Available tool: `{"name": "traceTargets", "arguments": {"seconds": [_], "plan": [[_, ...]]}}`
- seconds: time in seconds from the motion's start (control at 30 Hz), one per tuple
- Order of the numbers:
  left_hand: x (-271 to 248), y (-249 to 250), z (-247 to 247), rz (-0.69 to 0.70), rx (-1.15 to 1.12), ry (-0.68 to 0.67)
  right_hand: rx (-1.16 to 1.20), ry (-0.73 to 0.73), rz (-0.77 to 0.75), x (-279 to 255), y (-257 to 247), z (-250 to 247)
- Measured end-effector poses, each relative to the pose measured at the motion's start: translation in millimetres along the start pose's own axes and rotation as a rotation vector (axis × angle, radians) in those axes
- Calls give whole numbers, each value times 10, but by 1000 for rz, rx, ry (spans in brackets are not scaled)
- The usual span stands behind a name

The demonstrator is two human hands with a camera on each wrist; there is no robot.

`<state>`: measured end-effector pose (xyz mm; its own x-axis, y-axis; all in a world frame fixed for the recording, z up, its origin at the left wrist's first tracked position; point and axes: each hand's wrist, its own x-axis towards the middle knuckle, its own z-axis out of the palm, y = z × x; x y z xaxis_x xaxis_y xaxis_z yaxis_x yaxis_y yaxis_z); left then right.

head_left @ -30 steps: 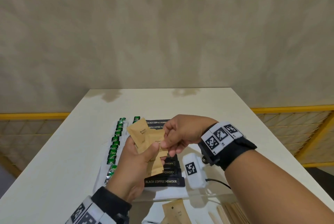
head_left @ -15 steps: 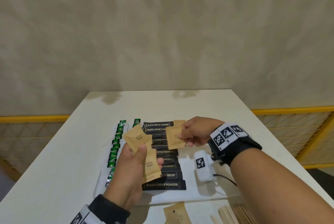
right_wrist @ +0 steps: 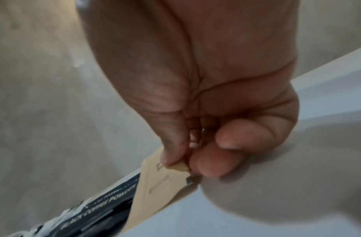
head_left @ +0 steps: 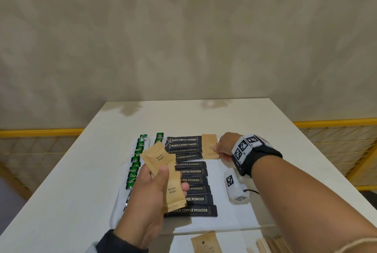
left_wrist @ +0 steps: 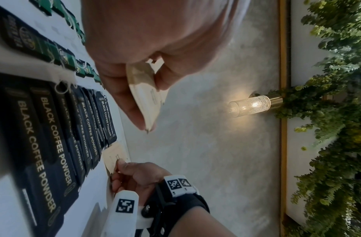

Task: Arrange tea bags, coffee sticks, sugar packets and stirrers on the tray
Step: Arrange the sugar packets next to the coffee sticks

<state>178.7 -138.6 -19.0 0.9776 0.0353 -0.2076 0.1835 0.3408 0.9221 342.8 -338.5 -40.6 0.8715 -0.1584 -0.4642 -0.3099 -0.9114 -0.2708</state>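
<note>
My left hand (head_left: 157,183) grips a fanned stack of brown sugar packets (head_left: 161,157) above the clear tray (head_left: 234,226); the same packets (left_wrist: 144,94) show between thumb and fingers in the left wrist view. My right hand (head_left: 223,147) pinches one brown sugar packet (head_left: 209,146) by its right edge at the tray's far end, beside the top of the column of black coffee sticks (head_left: 187,171). The right wrist view shows thumb and forefinger pinching that packet (right_wrist: 155,189). Green tea bags (head_left: 136,160) lie in a row on the tray's left.
A loose brown sugar packet (head_left: 206,242) and wooden stirrers (head_left: 271,244) lie on the white table (head_left: 61,181) in front of the tray. A white wrist device (head_left: 234,185) hangs under my right forearm. Bare tray floor lies right of the coffee sticks.
My right hand drew one sugar packet out of the left hand's stack and carried it right and forward down to the tray's far end. The left hand stayed put with the remaining packets.
</note>
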Motion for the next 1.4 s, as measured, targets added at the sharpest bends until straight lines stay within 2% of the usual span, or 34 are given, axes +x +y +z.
{"name": "traceTargets", "arguments": {"seconds": [0.1, 0.2, 0.33, 0.53, 0.67, 0.77, 0.93, 1.17, 1.27, 1.37, 1.4], "plan": [[-7, -8, 2, -2, 1, -6, 90, 15, -56, 59, 33, -26], [-7, -23, 2, -1, 9, 1, 44, -38, -30, 39, 18, -40], [-4, -24, 21, -17, 6, 1, 19, 26, -119, 36, 70, -68], [19, -30, 37, -59, -9, -2, -27, -40, -67, -30, 23, -71], [34, -35, 36, -73, -20, -9, 27, 14, -94, -42, 28, -75], [28, -37, 44, -75, -25, -14, -47, 39, -114, -41, -9, -23], [-4, -36, 74, -75, -21, -29, -39, 84, -195, -51, 27, 30], [38, -53, 21, -94, 29, -47, -45, 81, -241, -127, 23, -73], [62, -61, 26, -80, 79, -50, 92, -38, -339, -264, -60, -162], [84, -65, 70, -64, 103, -35, 538, -336, -411, -475, -155, -176], [92, -71, 79, -59, 116, -28, 611, -418, -443, -540, -176, -174]]}}
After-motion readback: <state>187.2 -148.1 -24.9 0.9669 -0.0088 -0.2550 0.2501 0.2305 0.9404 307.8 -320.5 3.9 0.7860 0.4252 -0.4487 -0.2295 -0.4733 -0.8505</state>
